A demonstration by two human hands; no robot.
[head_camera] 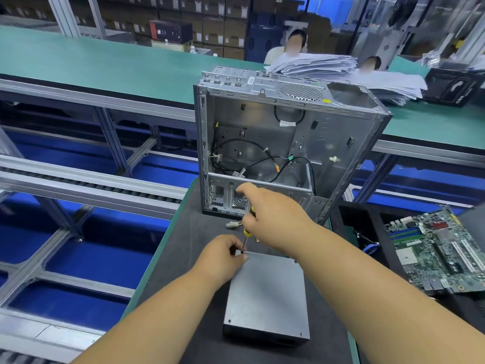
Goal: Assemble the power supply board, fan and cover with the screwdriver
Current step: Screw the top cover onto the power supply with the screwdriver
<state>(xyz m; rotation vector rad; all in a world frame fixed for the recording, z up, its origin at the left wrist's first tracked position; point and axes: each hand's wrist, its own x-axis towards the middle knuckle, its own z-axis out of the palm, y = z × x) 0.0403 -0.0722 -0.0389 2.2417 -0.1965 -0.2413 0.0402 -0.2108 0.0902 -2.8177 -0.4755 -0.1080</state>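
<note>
A grey metal power supply box [265, 298] lies flat on the dark mat in front of me, its cover on top. My right hand [270, 214] grips the yellow-and-black handle of a screwdriver [246, 232], whose tip stands on the box's far left corner. My left hand [223, 256] pinches at that same corner around the tip; whether a screw is between the fingers is hidden. A white cable connector [232, 224] lies just beyond the box.
An open grey computer case [341, 143] with loose black cables stands upright behind the box. A green motherboard [441, 250] lies in a dark tray at the right. A roller conveyor runs along the left, a green bench with stacked papers [328, 65] behind.
</note>
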